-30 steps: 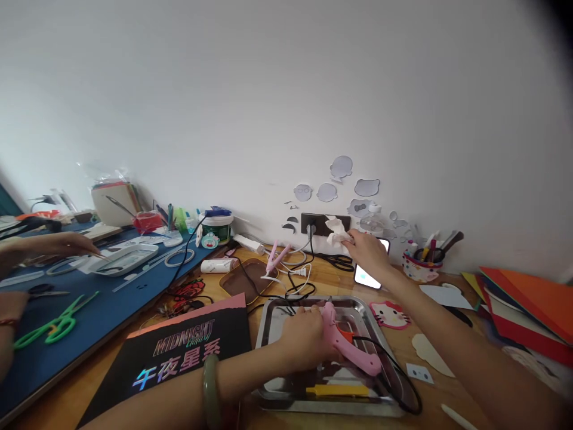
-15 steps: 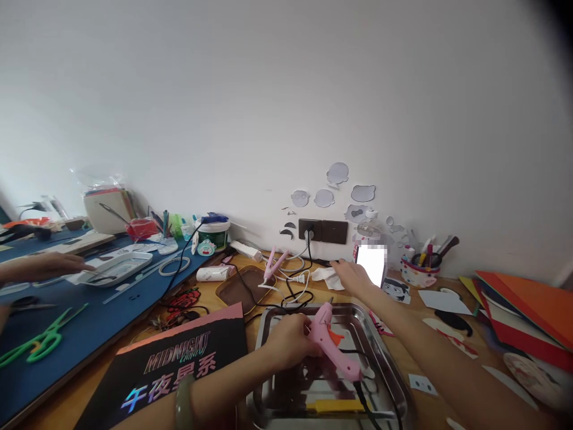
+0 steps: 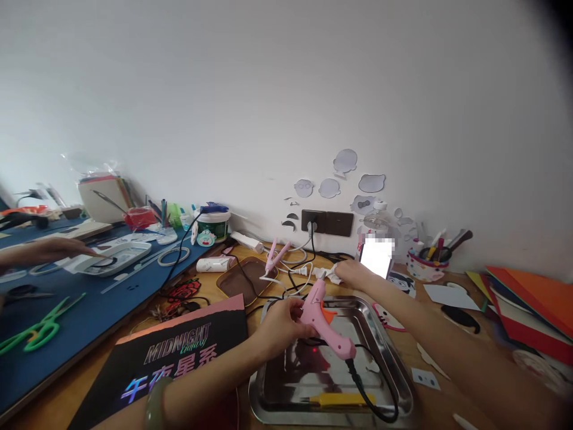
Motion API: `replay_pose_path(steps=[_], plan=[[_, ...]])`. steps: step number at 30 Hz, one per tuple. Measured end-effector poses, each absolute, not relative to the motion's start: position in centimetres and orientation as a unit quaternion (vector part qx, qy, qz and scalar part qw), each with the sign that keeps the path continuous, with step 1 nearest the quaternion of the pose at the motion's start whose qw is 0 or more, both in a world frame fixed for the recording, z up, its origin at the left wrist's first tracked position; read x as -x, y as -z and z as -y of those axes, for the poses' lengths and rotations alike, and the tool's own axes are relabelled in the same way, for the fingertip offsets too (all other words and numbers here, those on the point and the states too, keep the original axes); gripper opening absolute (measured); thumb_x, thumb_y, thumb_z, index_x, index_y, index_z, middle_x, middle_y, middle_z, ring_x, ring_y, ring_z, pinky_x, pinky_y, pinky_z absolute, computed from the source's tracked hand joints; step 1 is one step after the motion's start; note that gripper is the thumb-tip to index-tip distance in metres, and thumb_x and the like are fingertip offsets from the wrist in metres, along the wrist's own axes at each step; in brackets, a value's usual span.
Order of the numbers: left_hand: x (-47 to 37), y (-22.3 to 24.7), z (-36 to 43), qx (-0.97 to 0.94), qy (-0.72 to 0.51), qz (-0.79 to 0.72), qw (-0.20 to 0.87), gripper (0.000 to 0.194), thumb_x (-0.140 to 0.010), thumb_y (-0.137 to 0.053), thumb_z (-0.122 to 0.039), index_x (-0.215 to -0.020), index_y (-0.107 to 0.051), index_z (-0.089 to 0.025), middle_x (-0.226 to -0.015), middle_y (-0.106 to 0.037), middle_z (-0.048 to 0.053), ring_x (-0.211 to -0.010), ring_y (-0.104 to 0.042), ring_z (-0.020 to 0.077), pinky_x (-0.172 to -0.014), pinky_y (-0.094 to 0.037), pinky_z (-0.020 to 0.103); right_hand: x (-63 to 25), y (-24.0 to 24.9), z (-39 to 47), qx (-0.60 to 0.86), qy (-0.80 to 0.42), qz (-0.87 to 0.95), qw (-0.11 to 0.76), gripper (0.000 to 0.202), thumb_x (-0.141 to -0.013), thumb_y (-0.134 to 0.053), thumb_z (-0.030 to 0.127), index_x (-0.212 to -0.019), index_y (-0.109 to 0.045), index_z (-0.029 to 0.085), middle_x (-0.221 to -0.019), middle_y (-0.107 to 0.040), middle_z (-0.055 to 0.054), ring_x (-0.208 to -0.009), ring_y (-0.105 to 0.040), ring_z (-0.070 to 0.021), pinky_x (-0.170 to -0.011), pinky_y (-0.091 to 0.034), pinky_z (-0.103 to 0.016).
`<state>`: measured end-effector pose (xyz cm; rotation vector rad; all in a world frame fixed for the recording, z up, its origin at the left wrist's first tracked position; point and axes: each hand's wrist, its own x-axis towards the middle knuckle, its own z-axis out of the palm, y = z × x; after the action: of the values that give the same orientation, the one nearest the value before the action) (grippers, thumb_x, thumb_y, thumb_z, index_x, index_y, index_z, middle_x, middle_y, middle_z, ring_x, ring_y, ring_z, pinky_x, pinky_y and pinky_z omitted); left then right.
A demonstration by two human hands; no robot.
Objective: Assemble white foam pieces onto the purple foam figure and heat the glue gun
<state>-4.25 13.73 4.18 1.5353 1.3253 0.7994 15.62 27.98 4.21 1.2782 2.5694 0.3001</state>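
Observation:
My left hand [image 3: 286, 325] grips the pink glue gun [image 3: 322, 319] by its side, above the metal tray [image 3: 405, 388]. The gun's nozzle points up and away, and its black cord hangs down over the tray. A yellow-handled tool [image 3: 342, 399] lies in the tray. Beyond the tray, my right hand [image 3: 351, 275] has its fingers closed at a crumpled white tissue [image 3: 330, 274], just left of the bright phone [image 3: 376, 257].
A black folder [image 3: 179, 358] lies left of the tray. Green scissors [image 3: 42, 331] rest on the blue mat [image 3: 85, 340], where another person's hand reaches over a white tray [image 3: 120, 260]. Cords, a brown tray [image 3: 244, 279] and paper cutouts surround the work area.
The glue gun has been raised from the tray in my left hand, its nozzle now nearer the tissue. My right hand's fingers have come down onto the tissue.

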Motion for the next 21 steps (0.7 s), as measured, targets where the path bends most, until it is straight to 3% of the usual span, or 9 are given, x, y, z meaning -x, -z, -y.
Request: replay_pose_path(steps=[9, 21], plan=[[4.5, -3.5, -14.2, -0.623, -0.325, -0.543, 0.461, 0.041, -0.053, -0.069, -0.022, -0.092, -0.061, -0.010, -0.076, -0.062, 0.001, -0.069, -0.054, 0.0158, -0.063, -0.039, 0.023, -15.4, -3.6, -28.8, -0.422, -0.114, -0.889, 0.134, 0.025, -0.085, -0.052, 0.029, -0.103, -0.055, 0.013, -0.105, -0.057, -0.007, -0.091, -0.056, -0.0176, -0.078, -0.047, -0.038], [5.2, -2.3, -14.3, -0.635, -0.316, -0.548, 0.443, 0.042, -0.054, -0.069, -0.025, -0.093, -0.061, -0.012, -0.080, -0.063, 0.003, -0.070, -0.055, 0.0164, -0.062, -0.040, 0.023, -16.0, -4.2, -30.1, -0.562, -0.086, -0.822, 0.031, 0.027, -0.086, -0.049, 0.031, -0.108, -0.052, 0.016, -0.105, -0.056, -0.005, -0.088, -0.057, -0.0166, -0.073, -0.048, -0.035]])
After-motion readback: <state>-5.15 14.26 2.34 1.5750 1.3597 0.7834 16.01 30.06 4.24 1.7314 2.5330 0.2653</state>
